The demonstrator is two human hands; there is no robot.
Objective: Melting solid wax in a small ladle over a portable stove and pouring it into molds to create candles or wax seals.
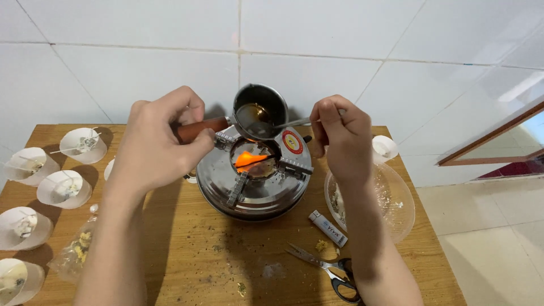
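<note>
While a flame (247, 160) glows orange in the round opening of a shiny metal burner stove (255, 184) standing in the middle of the wooden desk (192, 255), the left hand (156, 141) has its fingers curled shut around the reddish-brown handle (192, 129) of a small metal melting pot (259, 112), held just above the far edge of the stove and holding a dark amber liquid. At the other side the right hand (340, 136) has its fingers pinched closed on a thin metal spoon (292, 122), whose tip reaches over the pot's rim into the liquid. Below the right wrist sits a clear plastic bowl (396, 209) with pale crumbs inside, and a small white cup (385, 148) stands just beyond it, near the desk's far right corner. A white lighter (328, 228) lies on the desk between the stove and the bowl, and a pair of scissors (323, 263) with black loops rests nearer the front edge. Along the left side of the desk are several white paper cups (65, 188), each with a wick stick laid across it, and a clear plastic bag (76, 249) of yellowish bits lies beside the left forearm. White tiles (141, 62) cover the wall behind.
</note>
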